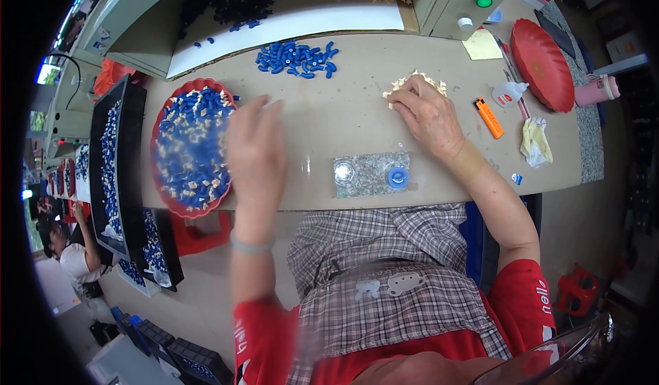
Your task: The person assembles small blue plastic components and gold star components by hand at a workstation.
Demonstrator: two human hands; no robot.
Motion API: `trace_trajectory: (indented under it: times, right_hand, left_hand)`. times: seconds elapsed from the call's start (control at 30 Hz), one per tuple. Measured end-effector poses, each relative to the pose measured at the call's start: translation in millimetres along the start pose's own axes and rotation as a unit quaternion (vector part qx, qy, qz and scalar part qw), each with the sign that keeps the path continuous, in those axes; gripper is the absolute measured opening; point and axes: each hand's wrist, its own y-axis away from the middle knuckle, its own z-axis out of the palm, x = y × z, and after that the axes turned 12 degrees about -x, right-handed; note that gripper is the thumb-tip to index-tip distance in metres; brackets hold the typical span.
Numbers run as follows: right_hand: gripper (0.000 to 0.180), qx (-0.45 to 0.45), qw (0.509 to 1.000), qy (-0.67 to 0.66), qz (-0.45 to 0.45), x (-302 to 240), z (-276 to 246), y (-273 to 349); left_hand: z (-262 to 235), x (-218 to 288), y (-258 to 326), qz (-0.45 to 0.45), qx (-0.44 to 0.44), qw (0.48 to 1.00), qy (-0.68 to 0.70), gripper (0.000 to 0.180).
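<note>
My left hand (257, 151) is smeared by motion beside the right rim of a red scalloped tray (157, 172); its fingers point away from me, and whether they hold anything is unclear. That tray bears many small blue parts mixed with cream-coloured pieces. My right hand (427, 114) reaches into a small pile of cream-coloured pieces (439, 86), thumb and fingers bent together in a pinch that hides what is between them. Between the hands, nearer me, lies a speckled grey plate (360, 186) with a round blue fitting (398, 177) and a clear round one (344, 172).
Loose blue parts (295, 59) form a heap at the back. At right are an orange lighter (489, 118), a white squeeze bottle (510, 94), a crumpled cloth (535, 141) and another red tray (542, 65). A black bin (134, 172) stands left; a co-worker (79, 258) sits beyond.
</note>
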Motion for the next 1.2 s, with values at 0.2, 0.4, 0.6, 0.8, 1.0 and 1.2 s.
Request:
trace_trajectory:
  times: [0.2,0.4,0.6,0.8,1.0,1.2]
  right_hand:
    - [0.009,-0.077,0.993,-0.003,-0.088,4,-14,3]
    - [0.012,-0.045,0.997,-0.058,-0.023,4,-12,23]
    - [0.013,-0.018,0.999,0.048,0.015,1,24,22]
    - [0.018,0.043,0.998,0.044,-0.001,4,30,27]
    - [0.016,0.111,0.993,0.017,-0.035,5,40,30]
    - [0.011,0.054,0.998,-0.007,-0.012,1,26,30]
  left_hand:
    - [50,2,-45,0.023,-0.041,0.998,0.042,0.026]
    - [77,13,-73,0.030,-0.086,0.996,0.023,0.021]
    - [86,6,-77,0.041,-0.099,0.994,0.013,0.015]
    - [93,4,-89,0.055,-0.138,0.989,-0.013,0.015]
    - [90,3,-88,0.074,-0.140,0.987,-0.031,0.014]
    - [95,-5,-85,0.102,-0.124,0.987,-0.012,0.027]
